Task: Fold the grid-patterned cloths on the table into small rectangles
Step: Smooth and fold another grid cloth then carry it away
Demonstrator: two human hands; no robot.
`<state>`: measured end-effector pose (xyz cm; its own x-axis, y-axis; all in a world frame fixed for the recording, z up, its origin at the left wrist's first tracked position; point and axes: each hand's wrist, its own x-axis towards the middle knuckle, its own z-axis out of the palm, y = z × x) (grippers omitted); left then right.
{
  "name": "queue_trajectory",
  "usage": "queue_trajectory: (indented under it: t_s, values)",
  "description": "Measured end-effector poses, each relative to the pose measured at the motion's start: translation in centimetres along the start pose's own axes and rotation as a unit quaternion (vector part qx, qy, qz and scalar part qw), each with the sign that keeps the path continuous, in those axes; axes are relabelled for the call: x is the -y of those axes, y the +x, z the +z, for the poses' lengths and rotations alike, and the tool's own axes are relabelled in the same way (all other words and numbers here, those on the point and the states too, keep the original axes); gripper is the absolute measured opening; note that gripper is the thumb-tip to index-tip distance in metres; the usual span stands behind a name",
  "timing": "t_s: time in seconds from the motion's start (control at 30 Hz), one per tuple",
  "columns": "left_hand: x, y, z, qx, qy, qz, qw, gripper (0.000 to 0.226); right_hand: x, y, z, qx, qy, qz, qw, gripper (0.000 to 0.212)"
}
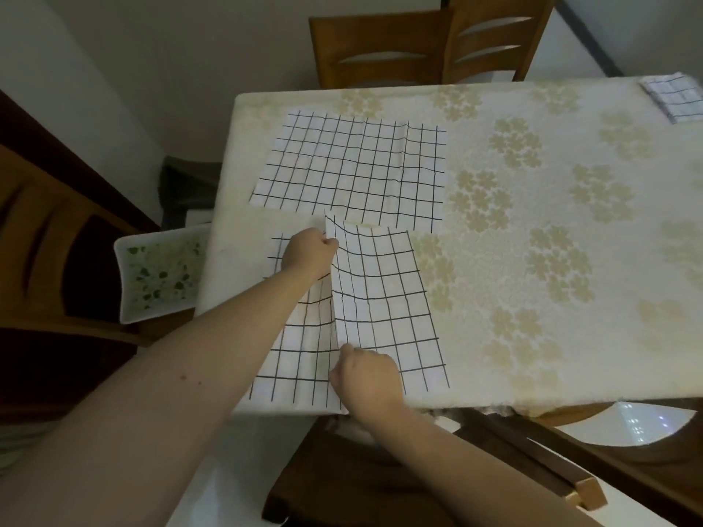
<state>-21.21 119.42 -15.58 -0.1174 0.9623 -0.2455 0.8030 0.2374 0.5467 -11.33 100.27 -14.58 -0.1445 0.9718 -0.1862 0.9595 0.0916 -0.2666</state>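
On the desk (532, 119), under a cream flower-print cover, both hands fold a grid cloth (384, 298) at the near edge, around 6 o'clock.

Left hand (308, 252) pinches the far corner of the raised flap, right hand (367, 378) pinches the near corner; fingers of both curl on the fabric. Another grid cloth (350, 165) lies flat toward 12 o'clock; a folded stack (675, 100) sits at 2 o'clock. Wooden chairs (418, 47) stand against the pale wall beyond; a white tray (159, 271) rests at 9 o'clock.
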Motion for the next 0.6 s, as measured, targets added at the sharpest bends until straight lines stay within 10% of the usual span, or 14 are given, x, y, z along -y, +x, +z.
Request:
queue_trajectory:
  t_s: [0.6]
  values:
    - [-7.2,-4.3,-10.2,-0.073,-0.238,0.056,0.967,0.025,-6.0,-1.4,-11.3,-0.193,-0.060,0.000,0.979,0.011]
